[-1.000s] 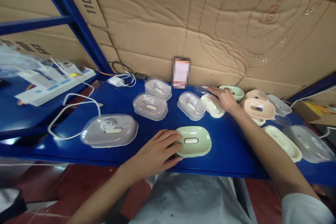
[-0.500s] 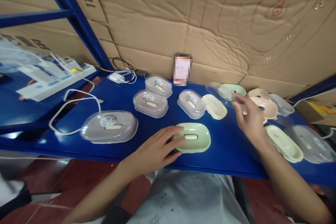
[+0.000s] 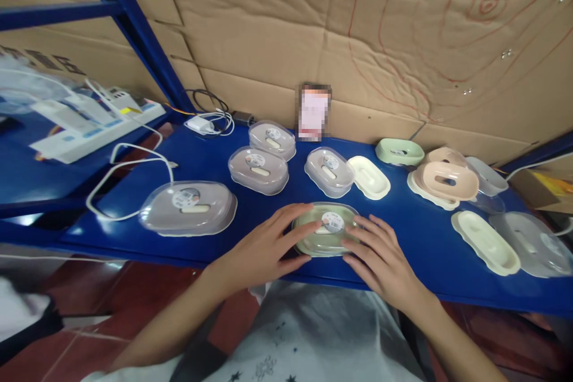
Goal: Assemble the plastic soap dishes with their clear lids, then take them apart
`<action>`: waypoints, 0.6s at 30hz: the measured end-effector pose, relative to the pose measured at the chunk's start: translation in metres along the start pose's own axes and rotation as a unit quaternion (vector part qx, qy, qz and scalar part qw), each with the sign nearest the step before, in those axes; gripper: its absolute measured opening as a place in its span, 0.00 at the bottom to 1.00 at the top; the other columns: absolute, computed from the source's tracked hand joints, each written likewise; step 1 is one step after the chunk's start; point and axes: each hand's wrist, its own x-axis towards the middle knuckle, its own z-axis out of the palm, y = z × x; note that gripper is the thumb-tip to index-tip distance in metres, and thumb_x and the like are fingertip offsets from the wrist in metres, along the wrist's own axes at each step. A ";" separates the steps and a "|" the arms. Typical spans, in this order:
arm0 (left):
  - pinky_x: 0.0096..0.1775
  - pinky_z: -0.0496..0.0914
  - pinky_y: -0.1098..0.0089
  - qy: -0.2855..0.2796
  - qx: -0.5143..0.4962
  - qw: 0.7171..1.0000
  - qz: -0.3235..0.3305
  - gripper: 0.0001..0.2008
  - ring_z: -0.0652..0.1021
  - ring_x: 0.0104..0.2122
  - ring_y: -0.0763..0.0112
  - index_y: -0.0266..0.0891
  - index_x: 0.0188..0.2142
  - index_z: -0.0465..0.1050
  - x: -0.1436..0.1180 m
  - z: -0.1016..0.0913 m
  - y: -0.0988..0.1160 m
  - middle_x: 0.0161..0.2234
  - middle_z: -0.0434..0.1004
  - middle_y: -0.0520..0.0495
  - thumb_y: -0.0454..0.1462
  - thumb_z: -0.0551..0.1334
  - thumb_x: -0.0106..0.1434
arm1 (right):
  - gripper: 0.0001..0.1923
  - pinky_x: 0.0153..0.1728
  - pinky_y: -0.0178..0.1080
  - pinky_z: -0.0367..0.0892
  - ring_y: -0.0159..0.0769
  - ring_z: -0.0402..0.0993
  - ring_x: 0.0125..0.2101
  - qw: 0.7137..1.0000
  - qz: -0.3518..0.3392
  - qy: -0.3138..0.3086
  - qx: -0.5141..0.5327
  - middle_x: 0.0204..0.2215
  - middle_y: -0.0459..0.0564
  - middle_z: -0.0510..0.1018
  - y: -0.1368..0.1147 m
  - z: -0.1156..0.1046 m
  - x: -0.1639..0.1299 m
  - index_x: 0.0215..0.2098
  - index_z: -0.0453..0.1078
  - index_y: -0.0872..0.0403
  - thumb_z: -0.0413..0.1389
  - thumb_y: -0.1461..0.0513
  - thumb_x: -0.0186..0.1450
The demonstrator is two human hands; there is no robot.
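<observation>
Lidded green dish (image 3: 322, 246) at the front of a blue tabletop (image 3: 447, 262)

The glossy tabletop runs along a creased cardboard wall (image 3: 268, 30), with red rings drawn on its right part. A blue metal post (image 3: 136, 30) slants up at left, and reddish floor tiles (image 3: 116, 286) show below the front edge. A power strip (image 3: 67, 150) lies on the blue surface at far left. Against the cardboard stands a phone (image 3: 314, 112), its screen blurred out.

The green dish sits near the front edge, under a clear lid with a round label. The left hand (image 3: 268, 242) and right hand (image 3: 382, 259) each have their grip clamped on one end, fingers over the top, thumb at the near rim.

Behind and to the left stand four mauve boxes (image 3: 258, 173); a cream tray (image 3: 371, 178) touches the rightmost. Stacked peach dishes (image 3: 461, 185) stand farther right.
</observation>
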 end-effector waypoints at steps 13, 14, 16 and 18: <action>0.62 0.76 0.45 0.010 0.040 0.999 -0.011 0.23 0.73 0.65 0.48 0.42 0.65 0.68 -0.003 0.001 -0.004 0.65 0.69 0.35 0.43 0.67 0.74 | 0.35 0.71 0.60 0.67 0.49 0.60 0.74 0.992 0.036 -0.053 0.106 0.70 0.54 0.71 0.005 0.005 0.001 0.78 0.56 0.44 0.57 0.66 0.76; 0.63 0.76 0.45 0.008 0.039 0.999 -0.013 0.23 0.73 0.65 0.48 0.43 0.66 0.68 -0.002 0.001 -0.004 0.66 0.69 0.35 0.43 0.66 0.75 | 0.35 0.71 0.60 0.67 0.49 0.60 0.74 0.992 0.042 -0.051 0.111 0.71 0.53 0.70 0.006 0.006 0.000 0.78 0.55 0.43 0.57 0.66 0.76; 0.64 0.75 0.44 0.007 0.038 0.999 -0.012 0.24 0.72 0.66 0.48 0.43 0.67 0.67 -0.002 0.001 -0.004 0.66 0.69 0.35 0.44 0.65 0.75 | 0.36 0.71 0.60 0.67 0.50 0.60 0.74 0.990 0.053 -0.045 0.119 0.72 0.52 0.69 0.007 0.007 -0.002 0.78 0.55 0.41 0.57 0.66 0.76; 0.64 0.75 0.44 0.008 0.040 0.999 -0.010 0.24 0.72 0.67 0.48 0.43 0.67 0.67 -0.002 0.001 -0.004 0.66 0.70 0.35 0.44 0.66 0.75 | 0.36 0.71 0.60 0.67 0.49 0.60 0.74 0.990 0.057 -0.042 0.121 0.72 0.51 0.68 0.007 0.007 -0.004 0.78 0.56 0.40 0.56 0.66 0.76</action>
